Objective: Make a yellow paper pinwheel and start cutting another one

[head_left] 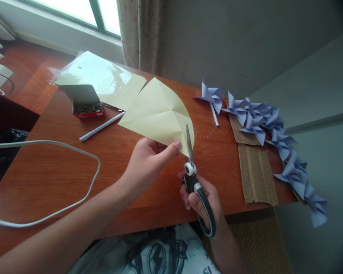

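Over a wooden desk [60, 171], the left hand [147, 160] pinches a creased yellow paper square [157, 112]; just right, the right hand [198, 198] grips scissors [193, 179], blades entering the paper's edge. A wandering cut could miss the crease or nick the thumb.

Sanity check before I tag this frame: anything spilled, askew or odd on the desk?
Mostly tidy. Small pale specks lie scattered on the desk right of the yellow paper, like spilled bits. The row of purple pinwheels runs past the desk's right edge, the last ones overhanging. The pin box sits open.
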`<move>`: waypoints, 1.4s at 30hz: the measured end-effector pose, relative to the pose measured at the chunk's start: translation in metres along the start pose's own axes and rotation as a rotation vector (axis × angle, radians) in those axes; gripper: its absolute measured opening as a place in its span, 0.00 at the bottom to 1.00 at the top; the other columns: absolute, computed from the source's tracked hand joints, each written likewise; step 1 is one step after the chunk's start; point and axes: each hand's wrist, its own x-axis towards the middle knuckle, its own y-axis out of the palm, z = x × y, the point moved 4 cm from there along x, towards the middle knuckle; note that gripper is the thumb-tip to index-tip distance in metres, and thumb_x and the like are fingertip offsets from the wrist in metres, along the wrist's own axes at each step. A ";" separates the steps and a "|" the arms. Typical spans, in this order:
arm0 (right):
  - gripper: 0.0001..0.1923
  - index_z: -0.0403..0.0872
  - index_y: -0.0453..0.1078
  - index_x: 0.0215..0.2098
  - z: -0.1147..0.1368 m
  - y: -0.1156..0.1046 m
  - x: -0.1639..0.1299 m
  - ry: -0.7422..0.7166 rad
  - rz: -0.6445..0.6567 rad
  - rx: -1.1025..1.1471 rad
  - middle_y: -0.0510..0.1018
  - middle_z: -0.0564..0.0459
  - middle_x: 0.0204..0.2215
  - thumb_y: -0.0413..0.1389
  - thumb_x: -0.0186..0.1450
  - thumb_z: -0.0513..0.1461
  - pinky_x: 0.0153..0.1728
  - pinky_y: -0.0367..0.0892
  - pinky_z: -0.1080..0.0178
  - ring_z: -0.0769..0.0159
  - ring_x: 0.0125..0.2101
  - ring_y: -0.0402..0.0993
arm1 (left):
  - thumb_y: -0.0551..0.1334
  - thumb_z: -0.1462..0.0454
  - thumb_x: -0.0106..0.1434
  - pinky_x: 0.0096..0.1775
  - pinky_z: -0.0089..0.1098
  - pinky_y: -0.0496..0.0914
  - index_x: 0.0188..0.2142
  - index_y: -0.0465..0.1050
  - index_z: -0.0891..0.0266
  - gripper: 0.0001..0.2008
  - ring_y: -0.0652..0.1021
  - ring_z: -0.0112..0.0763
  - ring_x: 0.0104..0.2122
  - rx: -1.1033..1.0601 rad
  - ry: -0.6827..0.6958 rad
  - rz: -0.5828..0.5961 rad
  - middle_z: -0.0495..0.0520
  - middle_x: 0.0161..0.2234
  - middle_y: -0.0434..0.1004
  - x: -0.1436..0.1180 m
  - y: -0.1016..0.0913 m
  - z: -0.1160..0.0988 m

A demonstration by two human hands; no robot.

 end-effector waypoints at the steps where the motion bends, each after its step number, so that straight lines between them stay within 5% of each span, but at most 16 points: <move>1: 0.28 0.47 0.73 0.48 0.000 0.000 0.000 0.001 -0.006 -0.004 0.65 0.58 0.23 0.66 0.58 0.55 0.22 0.50 0.65 0.71 0.22 0.57 | 0.72 0.59 0.58 0.29 0.26 0.71 0.29 0.80 0.64 0.09 0.80 0.32 0.27 -0.003 -0.002 0.005 0.51 0.23 0.80 0.000 0.000 0.000; 42: 0.24 0.46 0.72 0.49 0.002 -0.007 -0.001 -0.033 -0.003 -0.148 0.67 0.58 0.24 0.64 0.63 0.52 0.23 0.56 0.68 0.73 0.22 0.59 | 0.72 0.61 0.59 0.31 0.26 0.69 0.28 0.79 0.64 0.08 0.77 0.28 0.27 -0.072 -0.024 0.005 0.51 0.25 0.81 0.000 -0.001 0.004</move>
